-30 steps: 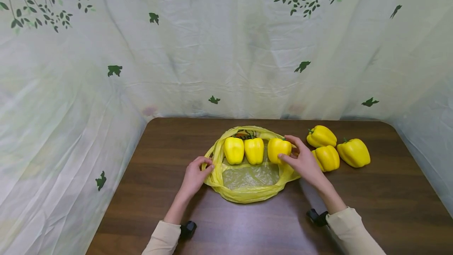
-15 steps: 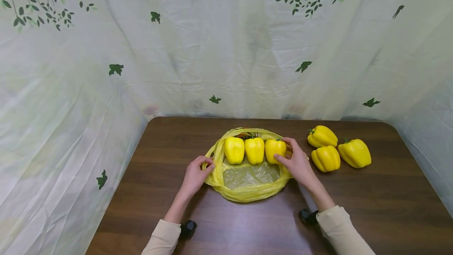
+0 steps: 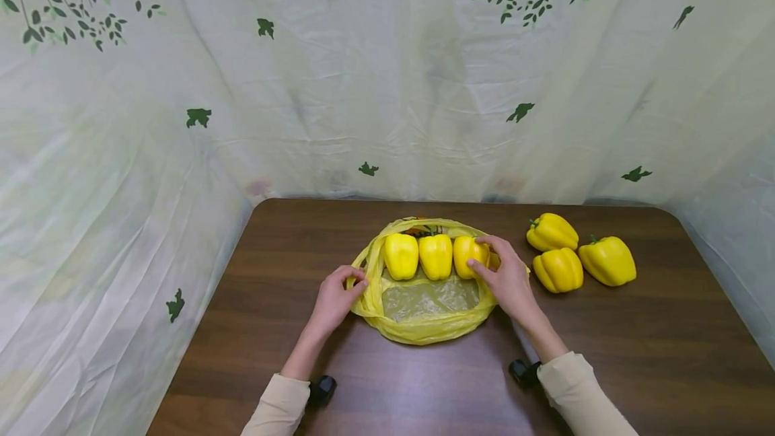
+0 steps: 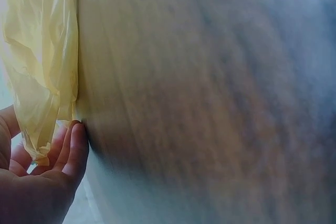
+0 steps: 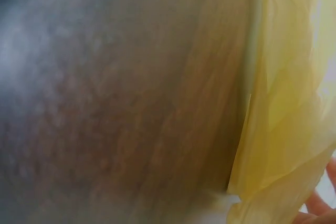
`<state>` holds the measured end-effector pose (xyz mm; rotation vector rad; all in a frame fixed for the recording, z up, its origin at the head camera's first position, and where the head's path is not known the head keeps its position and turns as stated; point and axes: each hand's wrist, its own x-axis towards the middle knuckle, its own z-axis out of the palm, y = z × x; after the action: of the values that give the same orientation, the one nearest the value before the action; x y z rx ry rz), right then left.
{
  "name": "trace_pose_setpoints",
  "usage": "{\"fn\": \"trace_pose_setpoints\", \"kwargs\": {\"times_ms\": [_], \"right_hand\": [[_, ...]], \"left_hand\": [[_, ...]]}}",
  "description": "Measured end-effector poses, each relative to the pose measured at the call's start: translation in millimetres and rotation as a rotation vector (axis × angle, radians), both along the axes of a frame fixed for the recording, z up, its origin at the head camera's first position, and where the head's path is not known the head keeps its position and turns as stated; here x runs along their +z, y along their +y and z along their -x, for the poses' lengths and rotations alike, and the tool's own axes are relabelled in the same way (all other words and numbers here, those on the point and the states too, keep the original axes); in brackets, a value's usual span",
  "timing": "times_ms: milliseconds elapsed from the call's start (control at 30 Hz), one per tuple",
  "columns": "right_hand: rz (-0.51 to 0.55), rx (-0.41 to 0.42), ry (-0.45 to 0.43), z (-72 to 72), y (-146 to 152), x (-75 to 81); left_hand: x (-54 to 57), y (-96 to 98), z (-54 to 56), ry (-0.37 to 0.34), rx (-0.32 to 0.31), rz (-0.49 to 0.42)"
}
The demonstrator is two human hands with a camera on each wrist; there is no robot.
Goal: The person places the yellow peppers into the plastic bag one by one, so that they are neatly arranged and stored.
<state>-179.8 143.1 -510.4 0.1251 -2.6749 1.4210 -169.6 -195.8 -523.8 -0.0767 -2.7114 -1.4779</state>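
Note:
A yellow plastic bag [image 3: 424, 335] lies spread wide at its mouth in the head view. Two yellow bell peppers [image 3: 401, 256] [image 3: 435, 257] lie side by side inside, along its far part. At the right end of that row, my right hand [image 3: 507, 281] grips a third bell pepper [image 3: 466, 254] between thumb and fingers. My left hand [image 3: 335, 298] pinches the bag's left rim; the left wrist view has the thin film [image 4: 44, 66] running down between thumb and fingers. In the right wrist view the bag's side [image 5: 283, 103] covers most of that hand.
Three more yellow bell peppers, one at the back [image 3: 551, 232], one in front [image 3: 558, 270] and one to the right [image 3: 608, 261], lie right of the bag. They rest on the brown wooden table [image 3: 260, 328]. A leaf-patterned cloth [image 3: 387, 86] hangs behind it.
My right hand has moved left with the third bell pepper, which now sits against the middle one. The left hand has kept its place at the rim.

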Motion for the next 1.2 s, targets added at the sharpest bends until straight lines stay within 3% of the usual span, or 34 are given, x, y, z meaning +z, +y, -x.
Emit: {"fn": "trace_pose_setpoints", "kwargs": {"times_ms": [200, 533, 733, 1200], "right_hand": [[-0.013, 0.028, -0.055, 0.3, 0, 2.6], [-0.007, 0.053, -0.043, -2.4, 1, 6.2], [0.028, 0.054, 0.002, -12.9, 7, 13.0], [-0.073, 0.014, 0.111, -38.3, 42, 25.9]], "left_hand": [[-0.9, 0.5, 0.2, 0.014, -0.002, -0.013], [-1.5, 0.8, -0.1, 0.044, -0.017, -0.031], [0.5, 0.9, -0.4, 0.036, -0.010, -0.031], [0.5, 0.8, 0.1, 0.034, -0.011, -0.029]]}}
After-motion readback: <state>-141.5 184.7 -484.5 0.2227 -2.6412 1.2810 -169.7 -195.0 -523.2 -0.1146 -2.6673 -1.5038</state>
